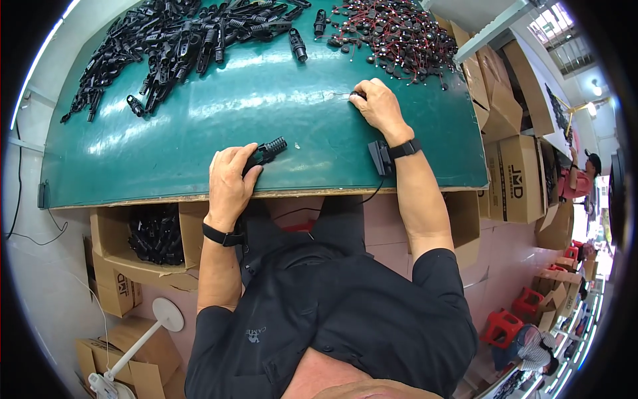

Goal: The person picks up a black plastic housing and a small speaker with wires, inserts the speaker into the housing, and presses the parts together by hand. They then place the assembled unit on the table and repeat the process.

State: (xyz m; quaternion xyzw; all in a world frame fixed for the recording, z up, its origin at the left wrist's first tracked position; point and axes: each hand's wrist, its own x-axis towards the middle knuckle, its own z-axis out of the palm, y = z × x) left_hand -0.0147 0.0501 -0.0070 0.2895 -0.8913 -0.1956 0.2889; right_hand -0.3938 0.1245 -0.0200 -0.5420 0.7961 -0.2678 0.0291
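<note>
My left hand (229, 178) rests near the front edge of the green table (199, 133) and grips a black ribbed plastic part (268, 150) whose ribbed end sticks out to the right. My right hand (377, 105) lies farther back on the table, fingers curled on a small black round piece (357, 95) with a thin wire. Both wrists wear black bands. A large heap of black ribbed parts (179, 40) covers the far left of the table. A pile of small black round pieces with red wires (392, 33) lies at the far right.
A small black device (380, 157) sits on the table by my right wrist. An open cardboard box with black parts (156, 234) stands under the table at left. Cardboard boxes (515, 176) are stacked at right. A white fan (159, 322), red stools (502, 326) and other people are nearby.
</note>
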